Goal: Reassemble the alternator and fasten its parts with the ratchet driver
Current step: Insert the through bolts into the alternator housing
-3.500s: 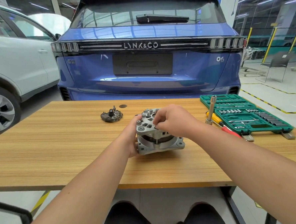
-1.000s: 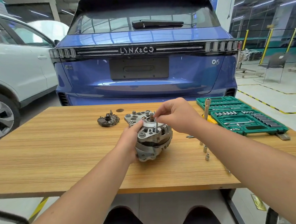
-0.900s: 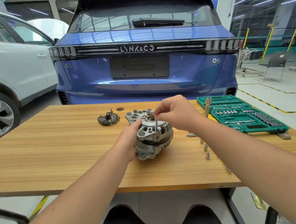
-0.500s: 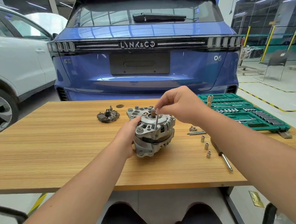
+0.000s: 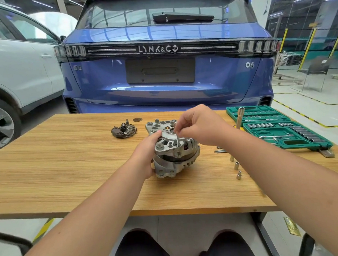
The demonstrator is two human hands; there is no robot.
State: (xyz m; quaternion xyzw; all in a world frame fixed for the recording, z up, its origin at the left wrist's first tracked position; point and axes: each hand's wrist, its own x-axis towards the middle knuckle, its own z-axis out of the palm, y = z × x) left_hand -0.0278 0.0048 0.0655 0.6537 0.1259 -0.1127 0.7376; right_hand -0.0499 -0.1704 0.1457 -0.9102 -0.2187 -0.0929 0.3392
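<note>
The silver alternator body point(image 5: 175, 155) stands tilted on the wooden table point(image 5: 68, 173), near its middle. My left hand point(image 5: 147, 151) grips its left side, thumb on the top housing. My right hand point(image 5: 199, 126) hovers above it and pinches a long thin bolt point(image 5: 177, 140), which points down into the alternator's top face. A second grey end cover point(image 5: 157, 125) lies just behind the alternator. The dark rectifier part point(image 5: 124, 130) lies further left. The ratchet driver point(image 5: 239, 117) stands upright to the right, partly behind my right forearm.
An open green socket case point(image 5: 279, 129) fills the table's right side. Loose bolts point(image 5: 220, 150) and three small sockets point(image 5: 236, 166) lie right of the alternator. A blue car point(image 5: 164, 72) stands just behind the table, a white car point(image 5: 12, 68) at left.
Since 3.5 s ago the alternator was tipped and a cover now lies behind it. In the last second my right hand lowered the bolt slightly into the housing; the left hand kept its hold.
</note>
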